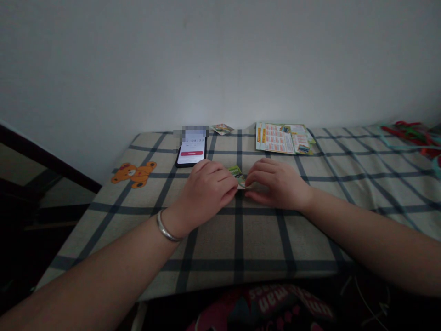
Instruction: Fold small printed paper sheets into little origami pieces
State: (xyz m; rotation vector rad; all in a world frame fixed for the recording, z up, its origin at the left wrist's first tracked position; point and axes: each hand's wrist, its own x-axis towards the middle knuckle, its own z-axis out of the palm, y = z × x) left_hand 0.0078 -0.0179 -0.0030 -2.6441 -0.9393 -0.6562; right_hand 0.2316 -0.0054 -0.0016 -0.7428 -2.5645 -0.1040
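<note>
Between my two hands, near the middle of the table, is a small green printed paper piece (237,173), mostly covered by fingers. My left hand (212,184), with a silver bangle at the wrist, is closed on its left side. On the other side, the curled fingers of my right hand (275,183) pinch its right edge. Whether the piece is a card or a folded sheet cannot be told. Just beyond my left hand lies a phone (192,154) with a lit timer screen.
A checked cloth (213,239) covers the table. Printed sheets (282,139) lie at the back right, and a small colourful paper piece (222,128) rests by the wall. An orange bear cutout (133,174) is at left. Red and green items (413,138) sit far right.
</note>
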